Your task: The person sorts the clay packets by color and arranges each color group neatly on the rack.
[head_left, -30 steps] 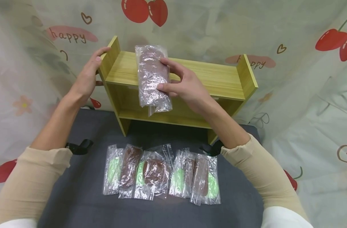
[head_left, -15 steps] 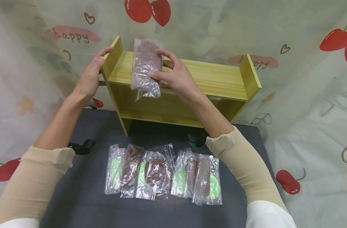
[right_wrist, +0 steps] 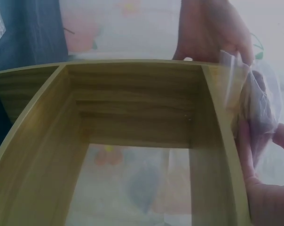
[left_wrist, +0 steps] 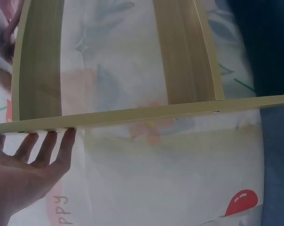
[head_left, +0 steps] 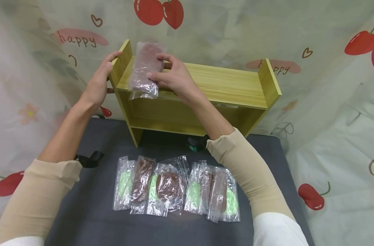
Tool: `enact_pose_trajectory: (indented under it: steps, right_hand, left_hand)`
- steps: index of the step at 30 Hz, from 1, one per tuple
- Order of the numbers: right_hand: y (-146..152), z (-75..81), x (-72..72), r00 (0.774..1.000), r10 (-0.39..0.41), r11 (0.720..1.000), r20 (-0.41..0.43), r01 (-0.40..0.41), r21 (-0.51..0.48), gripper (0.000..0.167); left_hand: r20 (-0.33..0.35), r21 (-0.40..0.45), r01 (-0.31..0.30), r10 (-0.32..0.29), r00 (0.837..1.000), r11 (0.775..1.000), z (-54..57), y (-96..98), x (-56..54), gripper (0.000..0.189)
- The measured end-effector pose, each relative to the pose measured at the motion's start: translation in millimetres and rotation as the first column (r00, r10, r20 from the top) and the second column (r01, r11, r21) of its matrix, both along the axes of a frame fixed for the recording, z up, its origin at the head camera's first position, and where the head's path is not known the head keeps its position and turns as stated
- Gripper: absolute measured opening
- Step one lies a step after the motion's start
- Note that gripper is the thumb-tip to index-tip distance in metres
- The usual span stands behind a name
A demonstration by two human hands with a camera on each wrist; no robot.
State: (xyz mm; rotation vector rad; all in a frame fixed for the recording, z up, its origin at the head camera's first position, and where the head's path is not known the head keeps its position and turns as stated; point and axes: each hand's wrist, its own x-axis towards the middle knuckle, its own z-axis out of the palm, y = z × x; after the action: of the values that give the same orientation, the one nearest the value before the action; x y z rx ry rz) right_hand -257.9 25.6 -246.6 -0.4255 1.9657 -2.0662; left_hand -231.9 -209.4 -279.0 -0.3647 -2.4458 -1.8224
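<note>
In the head view, my right hand pinches a plastic-wrapped flat brown piece between thumb and fingers. It holds the packet at the left end of a light wooden shelf's top board. The right wrist view shows the clear wrapping beside the top board, with fingers on either side. My left hand rests against the shelf's left side panel near its upper edge. From the left wrist, the fingertips of that hand press on the panel's outer face; its thumb cannot be made out.
Several clear packets lie in a row on the dark grey tabletop, among them a brown one and a green one. The shelf has a lower board. A printed curtain hangs close behind.
My right hand has carried the brown packet up and to the left, from in front of the shelf to its top left end. My left hand stays on the side panel.
</note>
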Motion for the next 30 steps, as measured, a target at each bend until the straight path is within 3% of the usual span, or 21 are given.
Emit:
enact_pose_trajectory:
  steps: [6,10,16,23,30]
  right_hand:
    - [-8,-1.0,-4.8,0.998,-0.013,0.987,-0.067,0.024,0.156,0.074]
    - [-14,-0.3,-7.9,0.985,-0.018,0.944,-0.174,0.073,0.321,0.073]
    - [-21,-0.1,-9.9,0.965,-0.010,0.889,-0.264,0.129,0.438,0.072]
    - [-21,-1.7,-10.2,0.922,0.034,0.768,-0.387,0.223,0.600,0.068]
    - [-24,-6.7,-10.2,0.839,0.164,0.616,-0.518,0.323,0.718,0.060]
  left_hand:
    - [-0.001,0.018,0.004,-0.004,1.000,1.000,0.5,1.0,-0.1,0.050]
    - [-0.008,0.016,0.003,-0.003,1.000,1.000,1.3,0.1,0.7,0.050]
    - [-0.018,0.000,-0.003,0.003,1.000,1.000,0.2,-1.0,1.4,0.049]
    - [-0.013,0.003,-0.002,0.002,1.000,1.000,-0.5,-0.3,1.1,0.049]
    - [-0.003,0.009,0.000,0.000,1.000,1.000,0.9,1.0,1.9,0.050]
